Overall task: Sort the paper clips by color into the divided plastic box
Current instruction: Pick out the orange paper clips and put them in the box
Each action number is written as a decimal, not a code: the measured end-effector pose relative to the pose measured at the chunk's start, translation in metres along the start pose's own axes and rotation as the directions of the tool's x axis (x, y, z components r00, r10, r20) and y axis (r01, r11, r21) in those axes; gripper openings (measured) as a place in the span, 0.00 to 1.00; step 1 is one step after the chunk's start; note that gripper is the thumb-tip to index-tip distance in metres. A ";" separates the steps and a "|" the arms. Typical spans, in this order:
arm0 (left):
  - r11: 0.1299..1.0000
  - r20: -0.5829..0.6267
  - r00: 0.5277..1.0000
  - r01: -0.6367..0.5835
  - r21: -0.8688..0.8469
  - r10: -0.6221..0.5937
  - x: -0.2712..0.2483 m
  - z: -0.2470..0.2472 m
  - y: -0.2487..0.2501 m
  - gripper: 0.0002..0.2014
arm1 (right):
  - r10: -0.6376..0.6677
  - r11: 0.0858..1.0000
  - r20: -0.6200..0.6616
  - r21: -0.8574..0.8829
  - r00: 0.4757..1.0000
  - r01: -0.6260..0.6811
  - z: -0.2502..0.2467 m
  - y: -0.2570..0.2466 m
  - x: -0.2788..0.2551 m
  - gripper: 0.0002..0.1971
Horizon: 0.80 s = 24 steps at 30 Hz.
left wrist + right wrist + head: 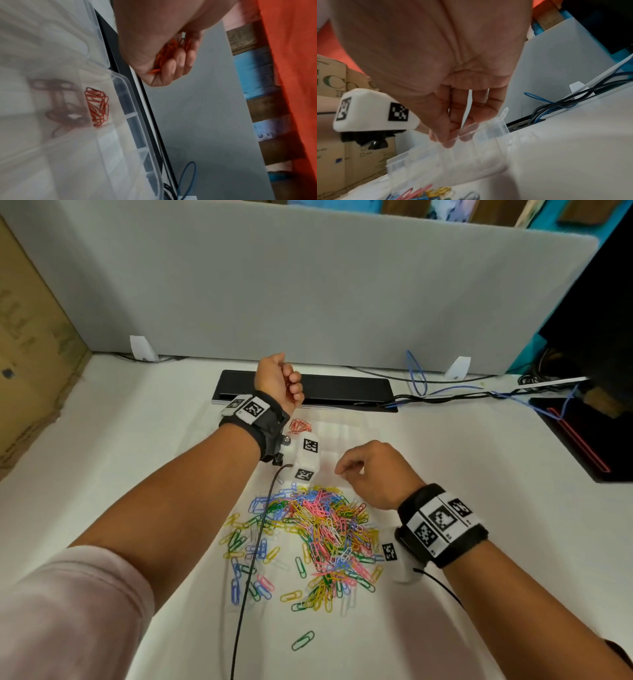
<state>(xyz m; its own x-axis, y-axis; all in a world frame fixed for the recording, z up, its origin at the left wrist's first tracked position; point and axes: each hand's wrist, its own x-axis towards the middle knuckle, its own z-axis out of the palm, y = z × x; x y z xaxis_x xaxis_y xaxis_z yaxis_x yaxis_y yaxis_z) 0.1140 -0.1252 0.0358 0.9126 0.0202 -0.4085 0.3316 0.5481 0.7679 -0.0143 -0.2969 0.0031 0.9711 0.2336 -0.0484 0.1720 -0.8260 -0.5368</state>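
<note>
A heap of mixed-colour paper clips (pixel 318 529) lies on the white table in front of me. Beyond it sits the clear divided box (pixel 346 436), with several red clips (pixel 299 426) in one far compartment. My left hand (pixel 284 385) is raised over the box's far edge, its fingers curled round a bunch of red clips (pixel 164 54). The left wrist view shows the red clips in the compartment (pixel 97 106) below it. My right hand (pixel 359 470) hangs over the box's near side. Its fingers (pixel 447 128) point down, loosely straight, their tips at the box's rim (pixel 471 129). I see no clip in them.
A black cable tray (pixel 342 388) and cables (pixel 445 392) run behind the box, under a grey partition (pixel 308 285). Cardboard boxes (pixel 30 354) stand at the left and a black case (pixel 582 433) at the right. One green clip (pixel 303 640) lies alone near me.
</note>
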 end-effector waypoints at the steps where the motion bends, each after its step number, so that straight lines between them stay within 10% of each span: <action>1: 1.000 -0.005 1.000 -0.008 0.003 0.008 0.002 0.000 -0.002 0.22 | -0.001 1.000 -0.003 0.008 1.000 0.001 0.000 0.001 -0.001 0.10; 24: 0.971 -0.025 0.990 -0.131 0.202 0.139 -0.003 -0.005 -0.015 0.22 | 0.005 0.999 0.006 0.035 1.000 -0.005 -0.002 0.007 -0.006 0.09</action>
<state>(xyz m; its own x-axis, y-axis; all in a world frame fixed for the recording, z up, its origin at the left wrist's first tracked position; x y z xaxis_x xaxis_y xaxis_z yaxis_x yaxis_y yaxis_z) 0.1049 -0.1297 0.0230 0.9436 0.1167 -0.3099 0.2505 0.3606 0.8985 -0.0183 -0.3055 0.0014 0.9709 0.2330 -0.0561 0.1614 -0.8087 -0.5656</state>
